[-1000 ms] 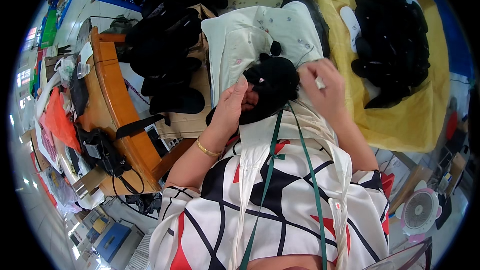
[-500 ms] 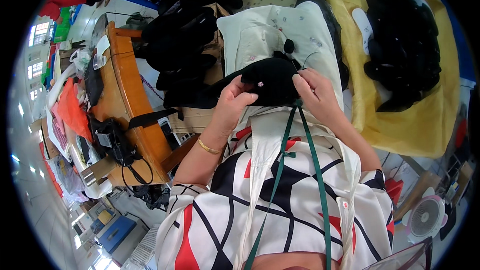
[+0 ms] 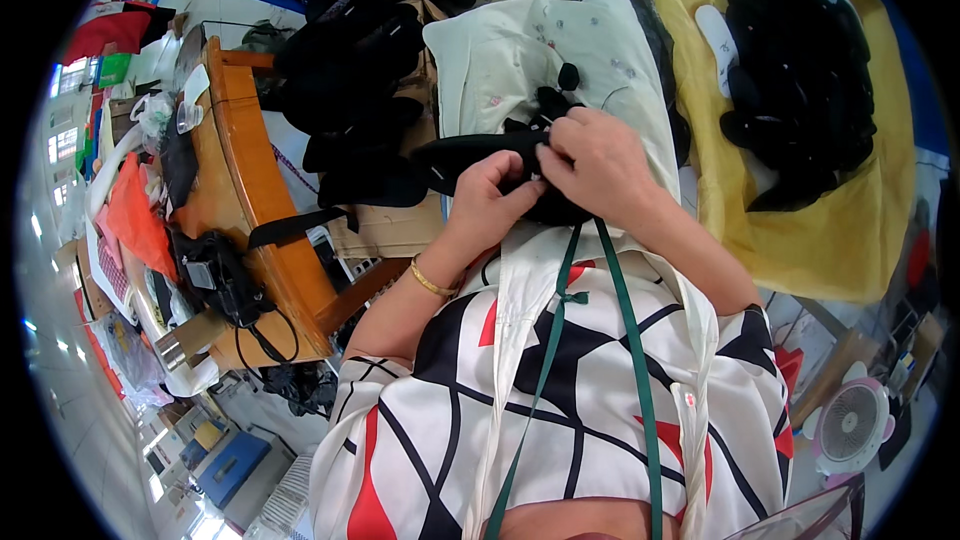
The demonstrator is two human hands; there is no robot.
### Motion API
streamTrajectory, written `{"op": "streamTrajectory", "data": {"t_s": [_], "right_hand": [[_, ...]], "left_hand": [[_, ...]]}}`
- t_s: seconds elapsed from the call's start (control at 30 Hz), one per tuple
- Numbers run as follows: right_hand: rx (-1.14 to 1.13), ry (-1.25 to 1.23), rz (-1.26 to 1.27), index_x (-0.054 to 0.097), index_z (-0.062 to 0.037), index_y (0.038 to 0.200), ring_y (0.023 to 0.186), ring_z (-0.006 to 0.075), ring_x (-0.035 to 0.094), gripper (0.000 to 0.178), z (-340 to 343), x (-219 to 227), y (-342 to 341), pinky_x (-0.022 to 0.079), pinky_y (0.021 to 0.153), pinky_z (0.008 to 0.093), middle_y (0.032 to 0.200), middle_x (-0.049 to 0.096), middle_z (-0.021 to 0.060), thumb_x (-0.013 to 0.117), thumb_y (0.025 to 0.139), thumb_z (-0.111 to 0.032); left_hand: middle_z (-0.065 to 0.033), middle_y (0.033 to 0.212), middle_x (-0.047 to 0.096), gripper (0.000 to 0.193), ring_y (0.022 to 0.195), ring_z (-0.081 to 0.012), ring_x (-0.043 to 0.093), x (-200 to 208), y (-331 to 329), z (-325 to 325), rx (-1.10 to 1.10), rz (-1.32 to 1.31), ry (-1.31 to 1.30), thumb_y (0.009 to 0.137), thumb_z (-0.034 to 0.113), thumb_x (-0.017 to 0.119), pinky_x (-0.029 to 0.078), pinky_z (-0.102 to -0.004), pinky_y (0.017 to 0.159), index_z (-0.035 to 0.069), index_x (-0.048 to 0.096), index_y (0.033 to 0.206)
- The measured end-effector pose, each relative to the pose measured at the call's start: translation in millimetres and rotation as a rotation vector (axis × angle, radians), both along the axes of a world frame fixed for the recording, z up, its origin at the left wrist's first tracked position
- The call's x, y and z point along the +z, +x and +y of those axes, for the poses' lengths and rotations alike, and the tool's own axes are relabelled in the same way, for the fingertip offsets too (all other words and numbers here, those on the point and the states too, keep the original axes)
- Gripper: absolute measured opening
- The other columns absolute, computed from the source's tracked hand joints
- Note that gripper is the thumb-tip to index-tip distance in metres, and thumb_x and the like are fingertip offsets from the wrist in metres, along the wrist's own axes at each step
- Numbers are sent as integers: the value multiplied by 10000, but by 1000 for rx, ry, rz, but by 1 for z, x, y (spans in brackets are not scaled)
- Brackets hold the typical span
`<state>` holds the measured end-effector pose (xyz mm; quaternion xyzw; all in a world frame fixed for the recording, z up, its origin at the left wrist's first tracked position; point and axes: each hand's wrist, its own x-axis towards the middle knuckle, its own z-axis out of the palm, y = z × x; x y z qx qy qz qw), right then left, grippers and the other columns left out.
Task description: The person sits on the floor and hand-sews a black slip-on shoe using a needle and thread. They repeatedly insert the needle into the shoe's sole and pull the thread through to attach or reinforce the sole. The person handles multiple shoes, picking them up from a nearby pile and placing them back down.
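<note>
A black cloth piece, long and rounded at its left end, lies bunched between my hands above my lap. My left hand grips its near edge, thumb and fingers closed on the cloth. My right hand is closed in a pinch over the cloth, its fingertips close to my left thumb. What the right fingers pinch is hidden. A small shiny bit shows at the left thumb tip. Under the work spreads a white cloth with scattered small gems. A small black round object rests on it, just beyond my right hand.
On the right, a yellow cloth-lined container holds a heap of black pieces and a white sole-shaped piece. More black pieces lie at left beside a wooden chair with a black bag. A fan stands at lower right.
My right hand has moved left and over the cloth, close to my left hand. The cloth is now folded lower, and the gem seen on its face is mostly covered.
</note>
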<state>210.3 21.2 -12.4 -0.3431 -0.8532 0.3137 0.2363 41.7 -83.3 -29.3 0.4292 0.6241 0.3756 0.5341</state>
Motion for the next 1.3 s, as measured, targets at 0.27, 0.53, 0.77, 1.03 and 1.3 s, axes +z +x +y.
{"op": "streamTrajectory", "data": {"t_s": [0.27,0.53,0.77,1.03,1.3], "right_hand": [[-278,-444,169,622,7,820,624,136,480,258,5,-9,28,413,581,301,680,528,50,705,901,-223],[-147,-804,27,640,50,797,624,122,502,497,3,-16,44,409,567,305,647,553,52,666,918,-432],[-790,-879,780,698,-14,971,778,101,622,288,60,-14,111,491,664,265,904,689,18,692,899,-292],[-1012,-918,1067,672,7,1050,695,104,587,264,68,-61,190,548,674,275,802,608,6,614,996,-245],[-575,-963,762,679,-7,987,731,64,560,204,37,-65,116,509,704,244,822,619,-2,575,1010,-181]], "left_hand": [[58,854,575,118,761,-34,500,1,-15,3,91,-367,-54,893,75,719,429,-189,701,26,613,912],[20,890,623,122,800,-51,511,-1,-20,14,28,-180,-96,946,132,678,441,-195,714,21,654,993],[-27,999,677,174,850,-90,596,37,-8,68,155,96,501,950,105,650,481,-236,771,23,644,1104],[-140,952,678,278,840,-271,655,-23,-3,115,-92,504,284,873,230,683,523,-371,752,13,657,1046],[-73,860,672,307,790,-248,637,-46,3,147,-161,441,105,905,298,665,499,-371,704,1,678,981]]}}
